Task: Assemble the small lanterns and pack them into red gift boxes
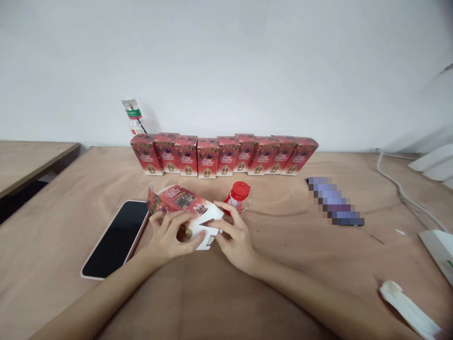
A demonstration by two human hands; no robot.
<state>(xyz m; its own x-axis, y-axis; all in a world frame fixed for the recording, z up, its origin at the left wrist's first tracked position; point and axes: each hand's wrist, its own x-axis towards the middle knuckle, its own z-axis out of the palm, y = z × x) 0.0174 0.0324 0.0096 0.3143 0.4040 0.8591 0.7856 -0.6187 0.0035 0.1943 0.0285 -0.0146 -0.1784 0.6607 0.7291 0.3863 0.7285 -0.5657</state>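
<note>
Between my hands is a red and white printed carton (184,198), tilted, its white end flaps (208,217) partly folded and facing right. My left hand (171,233) grips the carton's body, fingers over the printed side and thumb along the lower edge. At the flap end my right hand (231,233) is closed on the white flaps, some fingertips hidden behind the card. Just beyond the right hand stands a small red lantern (240,191) with a wire handle, upright on the table.
A row of several red printed boxes (207,158) stands near the wall, a clear plastic packet (132,113) behind its left end. A black-screened phone (115,241) lies left. On the right are a pixelated flat object (332,200), a white cable (392,177) and a whitish strip (406,307).
</note>
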